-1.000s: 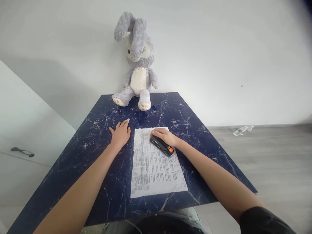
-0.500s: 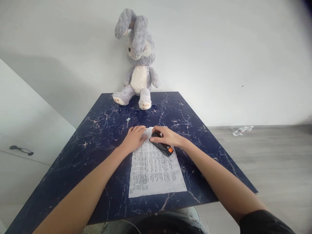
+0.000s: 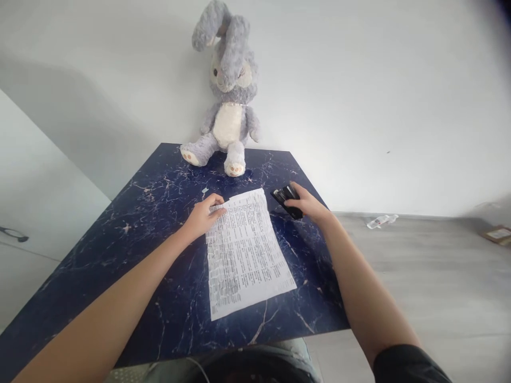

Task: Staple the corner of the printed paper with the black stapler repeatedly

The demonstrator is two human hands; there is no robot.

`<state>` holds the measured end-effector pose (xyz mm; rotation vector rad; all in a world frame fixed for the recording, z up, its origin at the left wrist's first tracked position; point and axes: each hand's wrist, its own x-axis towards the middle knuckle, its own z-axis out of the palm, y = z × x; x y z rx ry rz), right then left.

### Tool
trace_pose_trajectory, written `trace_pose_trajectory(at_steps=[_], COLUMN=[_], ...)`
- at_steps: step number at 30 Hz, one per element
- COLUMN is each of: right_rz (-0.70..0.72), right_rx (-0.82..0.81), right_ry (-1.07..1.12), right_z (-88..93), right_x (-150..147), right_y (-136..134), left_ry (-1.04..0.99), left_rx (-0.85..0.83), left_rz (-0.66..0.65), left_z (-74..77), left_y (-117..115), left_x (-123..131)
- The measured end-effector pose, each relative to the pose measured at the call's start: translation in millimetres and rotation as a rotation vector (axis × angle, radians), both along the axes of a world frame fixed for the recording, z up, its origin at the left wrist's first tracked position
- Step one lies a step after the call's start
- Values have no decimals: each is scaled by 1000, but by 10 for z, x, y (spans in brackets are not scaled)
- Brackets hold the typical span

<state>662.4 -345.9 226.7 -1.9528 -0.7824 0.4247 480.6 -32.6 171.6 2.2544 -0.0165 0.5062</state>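
Printed paper sheets [image 3: 249, 255] lie on the dark blue marbled table, slightly turned, with a second edge peeking out at the top. At their upper left corner, my left hand [image 3: 202, 217] pinches the paper between thumb and fingers. My right hand [image 3: 309, 203] is wrapped round a black stapler [image 3: 286, 201], off the right side of the paper. The stapler is tilted, and its far end points up and left. Whether it touches the tabletop, I cannot tell.
A grey plush rabbit [image 3: 229, 106] sits at the table's [image 3: 167, 298] far edge against the wall. A small pale scrap [image 3: 205, 190] lies left of the paper. On the floor to the right are a clear plastic item [image 3: 382, 221] and a brown box [image 3: 497, 234].
My right hand has carried the stapler off the paper to the right and tilted it. My left hand has gone from lying flat to gripping the paper's corner, and the sheets have turned slightly.
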Motion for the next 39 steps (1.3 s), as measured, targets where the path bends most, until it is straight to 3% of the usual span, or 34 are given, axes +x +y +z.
trace_pose_trajectory(at_steps=[5,8,12,18,23,27,39], right_rz=[457,550,503,193,439,429,428], right_rx=[-324,-381,-349,-354,-357,-439,-403], right_ry=[-180,-239,-363,-535,-492,-482,-423], right_z=[113,148,155,137,120,50,-56], right_x=[-31,-158,-220,-209,-324,-388,-386], right_y=[-42,62,101,77,176,252,330], left_ry=[-29,-44,-48,-57,-52,-60,-68], left_rx=[15,15,13,-29,-20,-13,-23], left_rz=[5,3,14,39,35,25,11], left_z=[13,7,-11,11,42,50,100], left_y=[-22,-21,6,5,-14,-28,-75], left_x=[2,1,5,4,-14,-22,-49])
